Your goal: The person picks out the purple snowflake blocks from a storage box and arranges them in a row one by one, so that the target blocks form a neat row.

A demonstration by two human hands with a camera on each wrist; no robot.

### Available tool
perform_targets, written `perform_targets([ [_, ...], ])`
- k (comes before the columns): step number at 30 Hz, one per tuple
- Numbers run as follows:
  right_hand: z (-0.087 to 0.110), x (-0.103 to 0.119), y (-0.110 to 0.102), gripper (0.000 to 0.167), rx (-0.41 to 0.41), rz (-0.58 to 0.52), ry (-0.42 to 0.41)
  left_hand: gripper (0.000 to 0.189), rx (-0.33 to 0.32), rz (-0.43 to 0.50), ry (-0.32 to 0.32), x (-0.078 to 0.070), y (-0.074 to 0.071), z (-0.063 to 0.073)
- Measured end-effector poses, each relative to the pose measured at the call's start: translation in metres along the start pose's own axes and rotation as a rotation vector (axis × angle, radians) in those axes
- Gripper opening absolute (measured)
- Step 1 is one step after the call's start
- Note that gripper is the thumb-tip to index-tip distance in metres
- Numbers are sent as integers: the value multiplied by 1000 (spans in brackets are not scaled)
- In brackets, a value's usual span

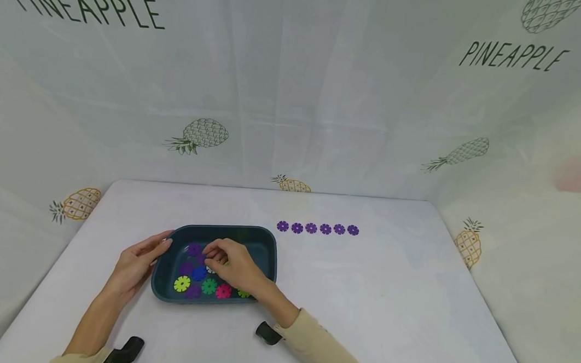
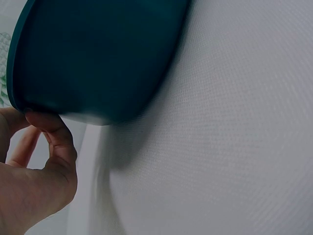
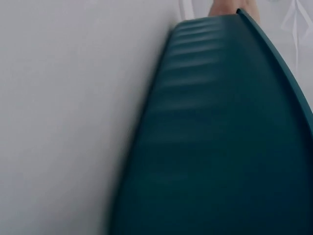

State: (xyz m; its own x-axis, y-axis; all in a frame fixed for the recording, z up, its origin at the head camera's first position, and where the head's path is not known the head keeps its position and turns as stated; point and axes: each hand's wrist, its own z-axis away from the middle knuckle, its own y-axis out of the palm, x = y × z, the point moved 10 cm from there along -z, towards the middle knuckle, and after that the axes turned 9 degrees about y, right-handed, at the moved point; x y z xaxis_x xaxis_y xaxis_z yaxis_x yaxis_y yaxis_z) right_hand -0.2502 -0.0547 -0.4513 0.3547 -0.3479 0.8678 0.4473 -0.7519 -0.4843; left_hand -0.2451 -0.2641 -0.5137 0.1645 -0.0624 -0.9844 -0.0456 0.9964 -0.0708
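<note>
A dark teal tray (image 1: 266,262) stands on the white table with several flower-shaped plastic discs inside: purple, blue, green, pink, white and yellow-green. My left hand (image 1: 135,264) grips the tray's left end; in the left wrist view, thumb and finger of that hand (image 2: 41,171) pinch its rim. My right hand (image 1: 237,263) reaches over the front wall into the tray, fingers bent. Its thumb and index fingertips are beside a purple disc (image 1: 201,259); whether they pinch it cannot be told. The right wrist view shows only the tray's outer wall (image 3: 205,122) near that hand.
Several purple discs (image 1: 311,228) lie in a straight row on the table (image 1: 388,296), behind and right of the tray. A white curtain (image 1: 295,94) with pineapple prints hangs behind the table. Dark wrist straps (image 1: 269,334) show near the sleeves.
</note>
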Motion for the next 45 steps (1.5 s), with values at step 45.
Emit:
perform_targets([
  [45, 11, -5, 59, 33, 445, 466, -90, 45, 11, 70, 2, 1, 2, 1],
])
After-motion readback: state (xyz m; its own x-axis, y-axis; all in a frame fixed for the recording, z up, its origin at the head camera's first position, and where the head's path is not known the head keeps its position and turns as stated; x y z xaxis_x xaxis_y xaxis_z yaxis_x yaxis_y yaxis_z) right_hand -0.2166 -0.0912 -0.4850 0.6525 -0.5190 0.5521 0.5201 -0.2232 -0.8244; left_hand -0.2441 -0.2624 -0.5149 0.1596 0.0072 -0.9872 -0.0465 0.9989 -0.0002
